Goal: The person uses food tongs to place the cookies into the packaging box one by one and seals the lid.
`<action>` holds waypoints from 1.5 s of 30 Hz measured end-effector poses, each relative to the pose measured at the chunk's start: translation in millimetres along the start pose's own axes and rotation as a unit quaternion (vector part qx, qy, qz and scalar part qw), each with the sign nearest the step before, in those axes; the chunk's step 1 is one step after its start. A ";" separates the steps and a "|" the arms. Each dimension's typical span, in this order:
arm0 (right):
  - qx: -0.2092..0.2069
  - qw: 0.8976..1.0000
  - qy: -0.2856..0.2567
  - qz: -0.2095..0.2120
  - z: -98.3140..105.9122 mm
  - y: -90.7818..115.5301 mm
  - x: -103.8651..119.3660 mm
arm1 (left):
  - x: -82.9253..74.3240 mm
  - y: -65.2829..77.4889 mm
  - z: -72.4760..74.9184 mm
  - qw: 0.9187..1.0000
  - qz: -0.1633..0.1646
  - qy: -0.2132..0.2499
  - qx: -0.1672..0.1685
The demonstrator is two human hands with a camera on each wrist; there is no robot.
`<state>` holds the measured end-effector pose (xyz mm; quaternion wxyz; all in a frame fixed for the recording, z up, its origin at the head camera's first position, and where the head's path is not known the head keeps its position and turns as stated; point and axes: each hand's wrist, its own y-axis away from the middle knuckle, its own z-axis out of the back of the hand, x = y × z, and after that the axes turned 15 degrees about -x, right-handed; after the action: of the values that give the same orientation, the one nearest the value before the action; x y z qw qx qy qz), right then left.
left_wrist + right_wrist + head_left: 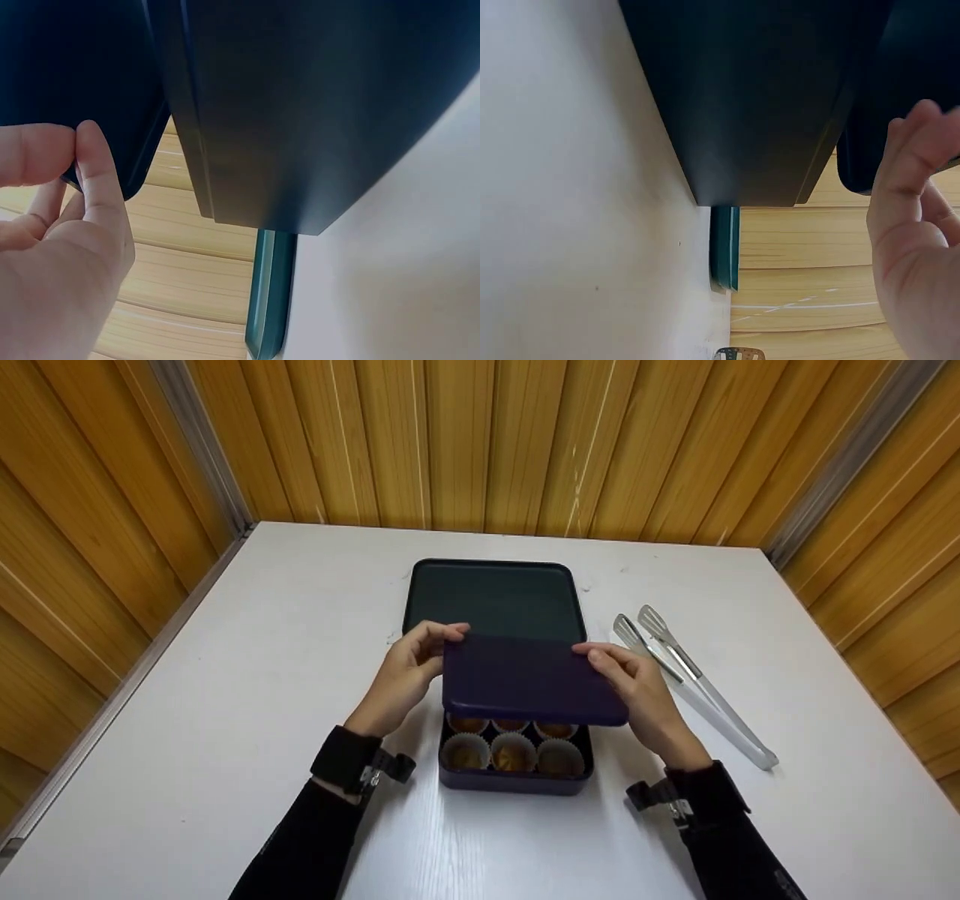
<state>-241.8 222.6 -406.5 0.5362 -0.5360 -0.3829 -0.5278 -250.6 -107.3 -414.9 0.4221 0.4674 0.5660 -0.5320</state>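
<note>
A dark purple lid (532,679) is held tilted over a matching rectangular box (514,784). My left hand (397,682) pinches the lid's far left corner between thumb and fingers. At the far right corner, my right hand (652,697) grips the lid the same way. Under the lid's near edge the front of the box shows, with brown items (513,756) in white fluted paper cups; the back part is hidden. In the left wrist view the lid (82,67) stands beyond the tall side wall of the box (300,112), apart from its outer corner.
Behind the box lies a dark green tray (495,592), partly covered by the lid. Metal tongs (705,690) with slotted heads and pale handles lie to the right, close to my right hand. The white table (225,675) is bordered by wood-patterned walls (480,450).
</note>
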 end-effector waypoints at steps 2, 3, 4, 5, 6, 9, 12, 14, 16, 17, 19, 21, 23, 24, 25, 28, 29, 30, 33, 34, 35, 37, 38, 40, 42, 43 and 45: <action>0.000 1.000 0.010 0.004 -0.3 0.4 -1.0 | -0.5 0.7 0.5 1.000 0.005 0.011 0.002; 0.002 1.000 0.014 0.004 -0.4 0.7 -1.6 | -0.6 1.0 0.8 1.000 0.006 0.013 0.003; 0.005 1.000 0.018 0.005 -0.7 1.0 -2.2 | -0.8 1.4 1.0 1.000 0.006 0.014 0.003; 0.008 1.000 0.024 0.006 -1.0 1.3 -2.7 | -0.8 1.7 0.8 1.000 0.006 0.013 0.002; 0.012 1.000 0.028 0.005 -1.3 1.5 -3.2 | -0.3 1.6 0.6 1.000 0.004 0.009 0.002; 0.023 0.998 0.048 0.014 -2.6 1.3 -4.2 | 2.0 1.6 -0.5 1.000 -0.006 -0.020 -0.009; 0.027 0.997 0.065 0.031 -3.3 0.8 -6.3 | 4.4 1.6 -2.4 0.998 -0.009 -0.059 -0.024; 0.030 0.996 0.075 0.044 -3.4 0.8 -8.4 | 5.5 2.2 -3.4 0.996 -0.006 -0.077 -0.037; 0.035 0.994 0.090 0.059 -3.4 0.9 -10.6 | 6.3 2.8 -4.3 0.995 -0.006 -0.092 -0.046; 0.038 0.992 0.097 0.065 -3.5 1.1 -11.3 | 6.4 3.1 -4.7 0.994 -0.009 -0.098 -0.050; 0.042 0.990 0.112 0.077 -3.9 1.4 -11.9 | 7.4 3.6 -5.3 0.992 -0.015 -0.108 -0.057; 0.043 0.987 0.127 0.091 -4.0 1.5 -12.7 | 8.3 3.8 -6.1 0.991 -0.022 -0.117 -0.061; 0.044 0.984 0.140 0.099 -3.9 1.4 -13.3 | 9.4 3.7 -7.2 0.990 -0.029 -0.126 -0.063; 0.044 0.983 0.145 0.102 -3.8 1.4 -13.6 | 10.1 3.5 -7.7 0.989 -0.031 -0.128 -0.064; 0.045 0.982 0.149 0.104 -3.6 1.4 -13.7 | 10.2 3.5 -8.4 0.989 -0.032 -0.131 -0.065; 0.046 0.981 0.159 0.106 -3.0 1.9 -13.4 | 11.2 3.3 -10.1 0.987 -0.036 -0.142 -0.066; 0.045 0.980 0.162 0.106 -2.8 2.2 -13.0 | 11.3 3.4 -10.7 0.986 -0.038 -0.145 -0.066; 0.045 0.979 0.166 0.107 -2.5 2.3 -12.7 | 11.5 3.4 -11.1 0.986 -0.042 -0.149 -0.066; 0.044 0.977 0.178 0.108 -2.0 2.8 -12.4 | 12.4 3.9 -11.9 0.984 -0.051 -0.157 -0.063; 0.044 0.977 0.181 0.107 -1.7 3.0 -12.3 | 12.7 4.1 -12.0 0.984 -0.053 -0.157 -0.062; 0.045 0.976 0.183 0.106 -1.6 3.2 -12.2 | 13.2 4.2 -12.2 0.984 -0.054 -0.156 -0.061; 0.046 0.976 0.186 0.103 -1.4 3.5 -12.0 | 14.5 4.2 -12.1 0.985 -0.056 -0.153 -0.061; 0.047 0.976 0.187 0.104 -1.4 3.8 -11.9 | 15.1 4.0 -12.0 0.985 -0.057 -0.152 -0.061; 0.045 0.974 0.191 0.111 -1.6 4.3 -11.7 | 15.5 4.2 -11.8 0.985 -0.057 -0.151 -0.061; 0.043 0.972 0.196 0.123 -2.4 4.8 -12.2 | 15.1 4.5 -11.8 0.985 -0.057 -0.152 -0.060; 0.042 0.971 0.199 0.130 -2.9 5.0 -12.4 | 15.1 4.7 -11.8 0.985 -0.057 -0.153 -0.060; 0.040 0.968 0.203 0.141 -4.1 5.7 -12.4 | 14.5 5.3 -11.8 0.984 -0.055 -0.157 -0.061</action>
<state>-238.7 219.7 -420.1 0.6931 -0.4442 -0.2073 -0.5286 -248.3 -94.3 -429.2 0.5034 0.3198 0.5487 -0.5859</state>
